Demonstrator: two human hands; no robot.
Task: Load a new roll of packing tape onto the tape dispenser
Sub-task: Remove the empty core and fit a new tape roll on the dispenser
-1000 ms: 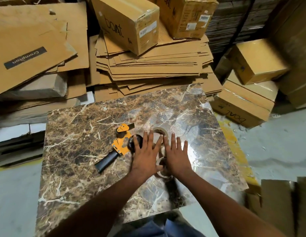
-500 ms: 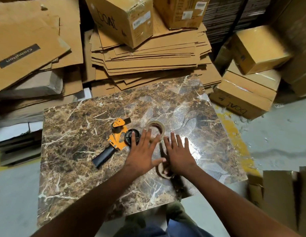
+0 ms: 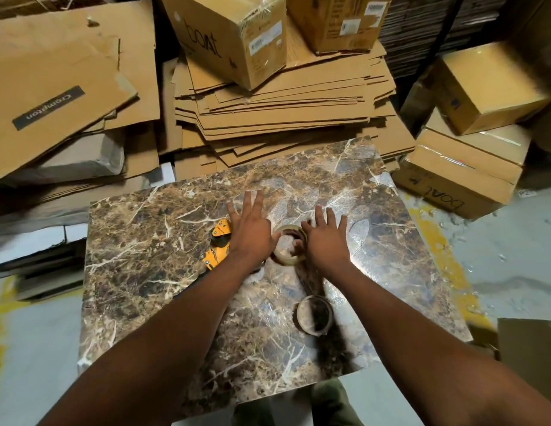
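Note:
On the marble tabletop (image 3: 145, 272) a clear roll of packing tape (image 3: 288, 245) lies flat between my two hands. My left hand (image 3: 251, 229) is spread open, palm down, just left of the roll and partly over the yellow tape dispenser (image 3: 220, 245), whose handle is hidden under my forearm. My right hand (image 3: 326, 238) is open with its fingers apart, touching the roll's right side, the thumb reaching into its core. A second ring, a brown tape roll or core (image 3: 315, 315), lies nearer me, clear of both hands.
Flattened cardboard sheets (image 3: 283, 118) are stacked behind the table, with sealed boxes (image 3: 228, 35) on top. More boxes (image 3: 461, 173) stand on the floor at the right. Loose cardboard (image 3: 62, 87) is piled at the left. The table's near edge is by my legs.
Both hands moved farther from me across the table, from over the nearer ring to either side of the farther roll. The nearer ring is now uncovered. The camera view shifted.

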